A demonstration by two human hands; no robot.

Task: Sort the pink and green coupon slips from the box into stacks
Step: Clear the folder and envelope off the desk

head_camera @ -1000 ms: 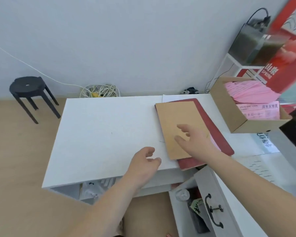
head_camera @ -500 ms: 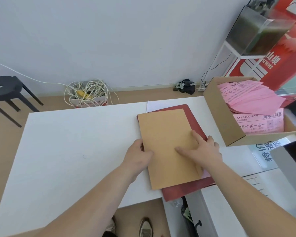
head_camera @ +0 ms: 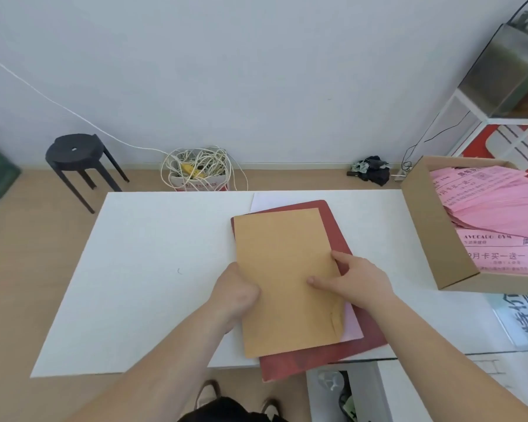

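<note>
The person is clearing working space on the white table (head_camera: 150, 254) before any sorting, judging by where both hands are. The left hand (head_camera: 235, 295) is reaching in at the left edge of a brown envelope (head_camera: 287, 278), its fingers going out of sight under that edge, so I cannot tell whether they are gripping it or only touching it. The right hand (head_camera: 360, 280) is lying open, with straight fingers (head_camera: 317, 281) pressing flat on the envelope near its right edge, probably steadying it so the pile does not slide. The envelope is lying on a pale sheet (head_camera: 352, 324) and a red folder (head_camera: 287, 367) whose near end is overhanging the near table edge. The pink coupon slips (head_camera: 494, 208) are sitting well apart from both hands in the open cardboard box (head_camera: 430, 233) at the right end of the table; no green slips are showing. The near slips are lying flat with their long axis running left to right and their print facing up toward the person, while the far ones are fanning loosely, tilting up toward the far right. The box itself is running near to far.
</note>
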